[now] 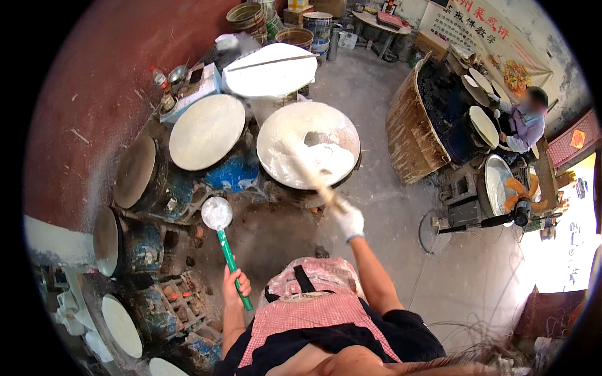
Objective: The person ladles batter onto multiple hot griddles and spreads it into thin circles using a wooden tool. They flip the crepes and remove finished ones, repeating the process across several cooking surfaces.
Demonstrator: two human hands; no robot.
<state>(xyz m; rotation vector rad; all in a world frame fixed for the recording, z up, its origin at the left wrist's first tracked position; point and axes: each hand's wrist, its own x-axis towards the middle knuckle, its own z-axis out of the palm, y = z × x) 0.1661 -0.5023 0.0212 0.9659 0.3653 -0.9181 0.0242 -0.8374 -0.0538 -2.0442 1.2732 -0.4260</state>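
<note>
White batter [329,158] on griddle [343,128], right hand [349,222] around wooden tool [311,178], left hand [236,284] around green-handled ladle [217,214]

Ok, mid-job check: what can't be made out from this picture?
Head view: far end of the pale wooden tool, motion-blurred over the wet white batter.
Head view: fingers of the white-gloved right hand, covered by the glove and blurred.
Head view: bare left hand's palm, hidden by its fingers and the green-handled ladle.
Head view: round pale griddle, cut off by the lower edge.
</note>
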